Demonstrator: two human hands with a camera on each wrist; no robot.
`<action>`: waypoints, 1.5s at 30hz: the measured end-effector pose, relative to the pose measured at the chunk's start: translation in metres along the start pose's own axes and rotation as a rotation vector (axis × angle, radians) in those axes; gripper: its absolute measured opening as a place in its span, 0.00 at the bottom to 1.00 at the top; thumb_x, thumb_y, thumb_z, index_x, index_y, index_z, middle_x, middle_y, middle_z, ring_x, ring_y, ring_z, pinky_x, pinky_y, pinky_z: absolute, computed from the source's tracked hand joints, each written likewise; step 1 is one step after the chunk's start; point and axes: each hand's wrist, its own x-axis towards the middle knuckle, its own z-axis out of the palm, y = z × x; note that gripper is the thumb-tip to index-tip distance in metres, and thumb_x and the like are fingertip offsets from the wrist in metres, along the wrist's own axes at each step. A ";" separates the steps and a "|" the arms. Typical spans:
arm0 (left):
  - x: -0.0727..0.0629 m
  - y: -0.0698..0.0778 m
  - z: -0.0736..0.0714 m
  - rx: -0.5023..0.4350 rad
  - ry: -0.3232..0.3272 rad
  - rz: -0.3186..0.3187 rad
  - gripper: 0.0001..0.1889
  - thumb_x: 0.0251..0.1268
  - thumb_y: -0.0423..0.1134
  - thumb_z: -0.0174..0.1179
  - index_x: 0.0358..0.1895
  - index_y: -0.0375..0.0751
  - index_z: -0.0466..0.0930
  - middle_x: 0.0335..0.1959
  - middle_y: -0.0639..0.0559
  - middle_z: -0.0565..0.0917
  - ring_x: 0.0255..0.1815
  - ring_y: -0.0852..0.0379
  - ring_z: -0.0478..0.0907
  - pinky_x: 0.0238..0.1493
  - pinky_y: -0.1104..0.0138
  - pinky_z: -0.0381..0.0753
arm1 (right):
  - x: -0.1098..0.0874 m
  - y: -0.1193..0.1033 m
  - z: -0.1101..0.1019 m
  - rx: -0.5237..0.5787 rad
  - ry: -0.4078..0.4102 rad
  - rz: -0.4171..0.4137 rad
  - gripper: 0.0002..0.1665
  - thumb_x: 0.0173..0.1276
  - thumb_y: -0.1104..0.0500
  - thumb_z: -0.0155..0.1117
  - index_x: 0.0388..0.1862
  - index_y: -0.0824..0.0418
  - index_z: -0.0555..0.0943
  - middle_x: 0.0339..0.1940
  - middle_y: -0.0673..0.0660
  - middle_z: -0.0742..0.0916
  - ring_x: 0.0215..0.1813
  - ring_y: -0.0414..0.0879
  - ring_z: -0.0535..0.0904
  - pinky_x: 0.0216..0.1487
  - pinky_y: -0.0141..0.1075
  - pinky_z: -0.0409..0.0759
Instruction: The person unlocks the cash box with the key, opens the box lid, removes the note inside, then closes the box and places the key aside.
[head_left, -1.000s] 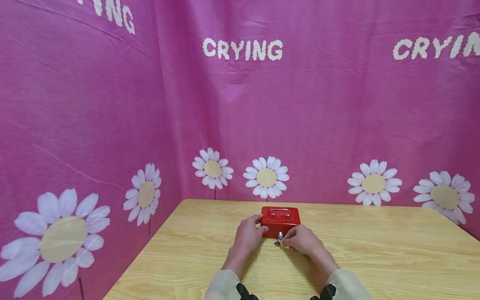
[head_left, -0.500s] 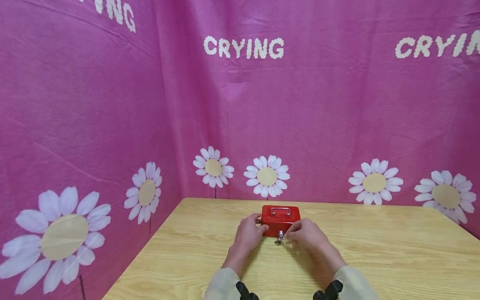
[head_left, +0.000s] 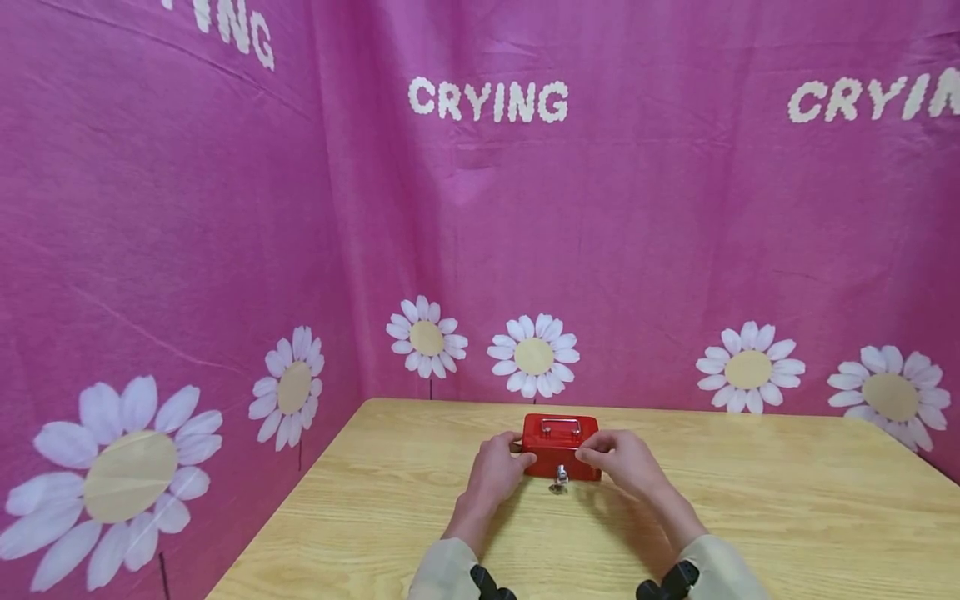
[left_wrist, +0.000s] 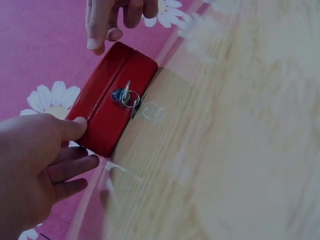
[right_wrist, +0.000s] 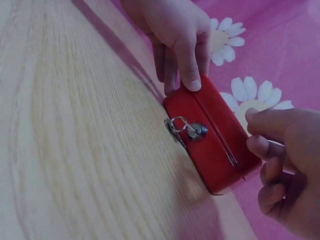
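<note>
A small red cash box [head_left: 551, 462] stands on the table with its lid down and a metal handle on top. A key sits in the front lock [right_wrist: 197, 131], and a ring with a second key hangs from it. My left hand [head_left: 495, 471] grips the box's left end, thumb on the front, fingers behind that end. At the right front edge of the lid is my right hand [head_left: 626, 458], thumb and forefinger apart in the right wrist view with nothing between them. The forefinger [right_wrist: 258, 146] lies at the lid's edge; whether it touches, I cannot tell.
The wooden table [head_left: 750, 500] extends around the box on all sides. Behind it and to the left hangs a pink cloth [head_left: 622, 233] with daisies and white lettering. Black wrist straps [head_left: 667, 581] show at both cuffs.
My right hand has left the key and moved up and right to the lid's front edge. The keys stay in the lock. My left hand keeps its place on the box.
</note>
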 end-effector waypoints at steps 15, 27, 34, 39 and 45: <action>0.001 -0.001 -0.004 -0.002 -0.013 0.002 0.17 0.65 0.39 0.66 0.55 0.36 0.83 0.42 0.48 0.89 0.43 0.57 0.82 0.52 0.58 0.82 | 0.004 0.017 -0.006 0.026 0.092 0.021 0.15 0.66 0.55 0.68 0.47 0.62 0.84 0.35 0.56 0.83 0.39 0.48 0.75 0.35 0.35 0.70; 0.002 -0.004 -0.004 -0.001 -0.014 -0.007 0.17 0.64 0.40 0.66 0.53 0.37 0.85 0.44 0.49 0.89 0.46 0.56 0.82 0.55 0.56 0.81 | 0.003 0.026 -0.008 0.057 0.084 0.058 0.27 0.62 0.55 0.71 0.57 0.68 0.78 0.37 0.58 0.82 0.37 0.46 0.74 0.35 0.34 0.70; 0.005 -0.008 -0.004 -0.014 -0.019 -0.007 0.17 0.65 0.40 0.66 0.54 0.37 0.85 0.44 0.51 0.89 0.46 0.58 0.81 0.57 0.56 0.80 | 0.002 0.030 -0.006 0.101 0.056 0.084 0.29 0.61 0.57 0.71 0.58 0.70 0.76 0.35 0.59 0.81 0.31 0.46 0.77 0.27 0.34 0.73; 0.005 -0.008 -0.005 -0.014 -0.021 0.009 0.16 0.65 0.40 0.66 0.53 0.37 0.85 0.43 0.50 0.89 0.46 0.58 0.82 0.55 0.56 0.81 | 0.001 0.032 -0.004 0.115 0.054 0.095 0.28 0.61 0.58 0.71 0.56 0.71 0.77 0.32 0.57 0.81 0.29 0.45 0.77 0.23 0.34 0.72; 0.003 -0.008 -0.005 -0.003 -0.020 0.024 0.16 0.64 0.40 0.66 0.51 0.36 0.86 0.42 0.50 0.89 0.46 0.57 0.82 0.54 0.56 0.81 | 0.000 0.033 -0.003 0.113 0.053 0.086 0.24 0.60 0.60 0.71 0.52 0.72 0.79 0.28 0.56 0.82 0.29 0.45 0.77 0.24 0.33 0.71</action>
